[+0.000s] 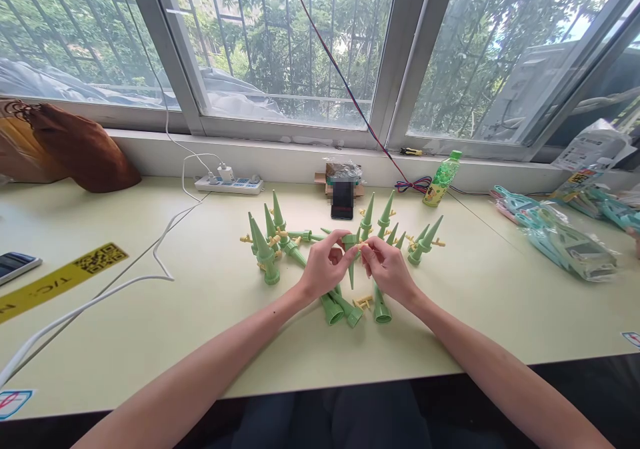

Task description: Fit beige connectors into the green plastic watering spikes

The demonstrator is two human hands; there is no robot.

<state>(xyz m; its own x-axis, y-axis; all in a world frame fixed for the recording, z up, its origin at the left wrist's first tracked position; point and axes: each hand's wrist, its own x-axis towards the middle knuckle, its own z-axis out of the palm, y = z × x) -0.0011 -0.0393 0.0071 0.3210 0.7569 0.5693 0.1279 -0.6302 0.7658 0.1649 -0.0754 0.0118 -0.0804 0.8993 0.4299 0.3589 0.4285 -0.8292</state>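
My left hand (324,266) is closed around a green plastic watering spike (352,274), its tapered point hanging down between my hands. Pinched in the fingertips of my right hand (387,268) is a small yellow valve (362,245), touching the side of that spike; my fingers partly cover it. Below my hands lie green spikes with open round ends (383,314) toward me, and a few loose yellow valves (363,302). Several spikes with yellow valves stand upright to the left (263,252) and to the right (427,241).
Behind the spikes, a phone (342,200) leans against a small box (320,181). A green-capped bottle (443,179) stands near the sill. A power strip (229,184) and white cable (163,256) lie left. Bagged teal parts (560,236) are at right, a brown bag (83,148) far left.
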